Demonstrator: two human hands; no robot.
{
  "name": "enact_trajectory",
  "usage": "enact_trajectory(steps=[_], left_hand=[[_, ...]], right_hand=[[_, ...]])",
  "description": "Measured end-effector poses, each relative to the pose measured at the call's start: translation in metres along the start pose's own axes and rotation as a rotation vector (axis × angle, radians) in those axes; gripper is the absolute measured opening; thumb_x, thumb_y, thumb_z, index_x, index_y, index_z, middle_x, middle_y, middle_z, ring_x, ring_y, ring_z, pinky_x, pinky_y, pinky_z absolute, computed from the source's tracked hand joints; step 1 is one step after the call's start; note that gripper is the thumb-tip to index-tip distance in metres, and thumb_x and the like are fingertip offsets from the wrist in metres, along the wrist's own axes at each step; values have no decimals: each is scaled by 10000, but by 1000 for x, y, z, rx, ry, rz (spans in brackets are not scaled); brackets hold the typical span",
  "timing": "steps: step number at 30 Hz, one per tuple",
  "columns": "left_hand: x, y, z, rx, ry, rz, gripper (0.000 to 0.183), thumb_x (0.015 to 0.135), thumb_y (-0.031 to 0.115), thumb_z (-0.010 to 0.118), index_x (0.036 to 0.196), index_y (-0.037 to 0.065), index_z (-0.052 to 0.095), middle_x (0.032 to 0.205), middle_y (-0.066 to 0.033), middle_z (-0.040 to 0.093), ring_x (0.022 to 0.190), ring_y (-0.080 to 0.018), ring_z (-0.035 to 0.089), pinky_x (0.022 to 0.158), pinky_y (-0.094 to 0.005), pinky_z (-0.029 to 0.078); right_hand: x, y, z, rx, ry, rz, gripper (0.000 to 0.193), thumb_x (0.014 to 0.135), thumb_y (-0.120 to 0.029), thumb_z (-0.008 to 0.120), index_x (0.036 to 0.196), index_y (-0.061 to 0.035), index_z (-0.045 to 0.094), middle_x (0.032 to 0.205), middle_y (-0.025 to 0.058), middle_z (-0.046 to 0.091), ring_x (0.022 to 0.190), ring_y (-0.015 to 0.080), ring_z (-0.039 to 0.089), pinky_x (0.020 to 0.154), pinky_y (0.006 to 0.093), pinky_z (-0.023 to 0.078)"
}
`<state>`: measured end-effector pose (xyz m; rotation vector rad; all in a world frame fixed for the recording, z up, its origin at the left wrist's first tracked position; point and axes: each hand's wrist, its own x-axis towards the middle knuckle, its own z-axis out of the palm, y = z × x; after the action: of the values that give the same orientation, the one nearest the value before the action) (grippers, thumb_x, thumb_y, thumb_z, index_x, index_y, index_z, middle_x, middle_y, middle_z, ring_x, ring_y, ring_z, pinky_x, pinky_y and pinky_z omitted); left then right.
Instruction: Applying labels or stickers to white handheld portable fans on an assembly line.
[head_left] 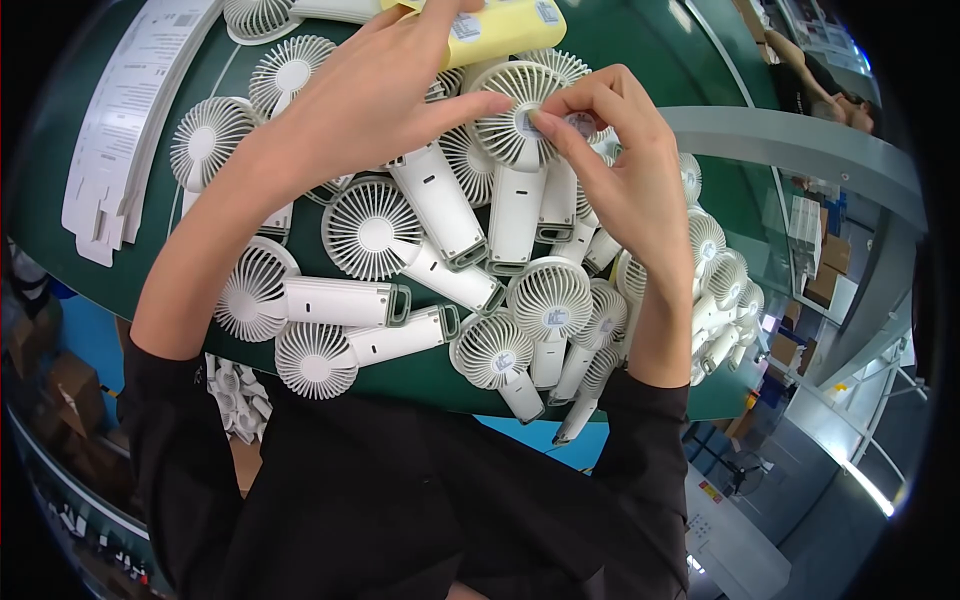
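My right hand (635, 155) pinches thumb and forefinger together at the hub of a white handheld fan (515, 185), on the edge of a small pale label (527, 122). From the left, my left hand (375, 100) reaches over the fans. Its thumb is stretched out to the same fan's grille, while its other fingers curl over a yellow label sheet (510, 32) at the top edge. Small printed labels show on that sheet. The fingertips there are partly cut off by the picture's edge. Another white fan (375, 230) lies just below my left hand.
Many white fans crowd the green table (130, 285), several with labels on their hubs. More fans (715, 270) are piled beyond my right forearm. Flat white cartons (135, 110) lie stacked at the left. A grey curved bar (800, 135) crosses at the right. Another person (820, 85) is farther off.
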<state>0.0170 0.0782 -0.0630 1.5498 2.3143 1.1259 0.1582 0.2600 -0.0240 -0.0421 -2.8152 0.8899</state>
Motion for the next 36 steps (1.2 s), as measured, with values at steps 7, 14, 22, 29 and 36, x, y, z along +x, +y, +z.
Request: enact_trajectory(steps=[7,14,22,29,36], left_hand=[[0,1,-2,-4,-6,-11,729,899,389,701,1296,-135,386,1179,-354,576,1140,-478,561,973,-469,462],[1,3,-3,-36,-31,-18,668,913,377,685,1265,-117,407,1153,-336,594,1102,-461,586,935,-463,482],[5,4,-7,-123,-122,-87,530,922,323,683,1213,-47,439,971,-285,651,936,-444,648,806,-465,512],[10,7,-8,-284,-120,-45,419,904,205,698,1160,-10,446,893,-276,656,867,-449,656,724,-477,506],[3,2,5,-211,-92,-99,488,901,298,731,1219,53,455,1004,-180,659,863,-318,645,746,-399,493]], right_hand=[[1,0,0,2,0,-17,83,866,-47,723,914,7,682,891,48,593,776,135,558,712,267,467],[0,0,2,-29,20,-27,84,860,-48,727,911,1,681,889,49,593,774,141,557,708,267,464],[-2,-1,6,-122,48,-109,100,852,-34,729,918,-2,661,903,63,587,769,164,570,700,284,480],[-5,-2,9,-358,103,-214,183,809,-108,789,930,-32,675,913,78,560,834,217,555,705,336,485],[-6,-7,14,-441,300,-67,363,778,-207,833,1048,-44,654,881,78,531,827,224,530,729,356,462]])
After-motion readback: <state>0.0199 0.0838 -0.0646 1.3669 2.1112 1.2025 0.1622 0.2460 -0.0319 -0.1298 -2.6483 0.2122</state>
